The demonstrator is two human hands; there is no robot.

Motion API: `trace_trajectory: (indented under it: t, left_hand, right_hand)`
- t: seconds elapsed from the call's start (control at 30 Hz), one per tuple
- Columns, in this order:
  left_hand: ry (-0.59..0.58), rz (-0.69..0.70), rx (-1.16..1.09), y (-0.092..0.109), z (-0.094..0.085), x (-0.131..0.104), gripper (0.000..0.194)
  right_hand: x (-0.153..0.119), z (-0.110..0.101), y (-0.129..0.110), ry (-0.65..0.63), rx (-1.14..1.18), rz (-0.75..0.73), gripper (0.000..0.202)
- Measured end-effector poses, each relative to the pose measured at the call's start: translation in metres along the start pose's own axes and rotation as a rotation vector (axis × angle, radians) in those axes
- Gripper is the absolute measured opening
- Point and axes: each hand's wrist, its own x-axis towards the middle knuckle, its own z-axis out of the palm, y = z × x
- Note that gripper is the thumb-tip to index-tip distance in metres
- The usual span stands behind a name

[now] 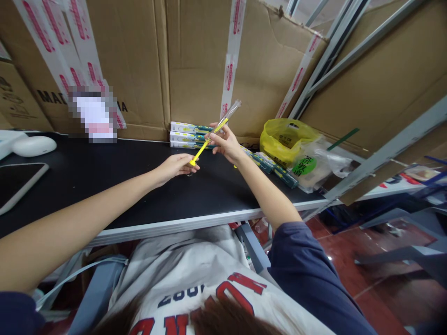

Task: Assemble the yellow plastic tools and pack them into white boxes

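Observation:
A slim clear plastic tube [233, 110] with a bright yellow stick [199, 154] runs slantwise between my two hands above the black table [139, 186]. My left hand [174, 168] is closed on the stick's lower yellow end. Higher up, my right hand [226, 145] pinches the tube near its middle, and the clear end points up to the right. Just behind the hands lies a stack of long thin boxes [178, 134], white with green and yellow print. My right hand partly hides these boxes.
More long green boxes [267, 163] lie to the right. Beside them are a yellow plastic bag [279, 146] and a clear bag with a green label [304, 165]. A white mouse [35, 146] and a tablet [24, 184] are at left. Large cardboard [199, 60] stands behind.

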Motion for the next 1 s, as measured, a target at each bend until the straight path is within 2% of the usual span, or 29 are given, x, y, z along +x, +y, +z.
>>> trace_trajectory:
  t: [0.13,0.23,0.4,0.63,0.77,1.0]
  left_hand:
    - [0.020,-0.042,0.002,0.002,0.001,0.000,0.034]
    - [0.010,-0.021,0.030,0.002,0.001,0.000,0.033]
    - [0.012,0.102,0.186,-0.002,0.000,0.002,0.037]
    - [0.149,0.437,0.605,-0.001,-0.003,-0.006,0.028]
    - [0.208,0.486,0.700,0.002,-0.005,-0.010,0.027]
    - [0.227,0.534,0.759,0.002,-0.006,-0.009,0.024]
  right_hand:
    - [0.002,-0.009,-0.002,0.032,0.024,-0.011,0.060]
    - [0.003,-0.014,-0.004,0.053,0.029,-0.001,0.060]
    - [0.003,-0.015,-0.004,0.074,0.016,0.021,0.060]
    - [0.003,-0.011,0.000,0.079,0.045,0.027,0.055]
    - [0.003,-0.007,-0.001,0.102,0.067,0.033,0.056]
    - [0.004,-0.006,0.002,0.126,0.052,0.048,0.055]
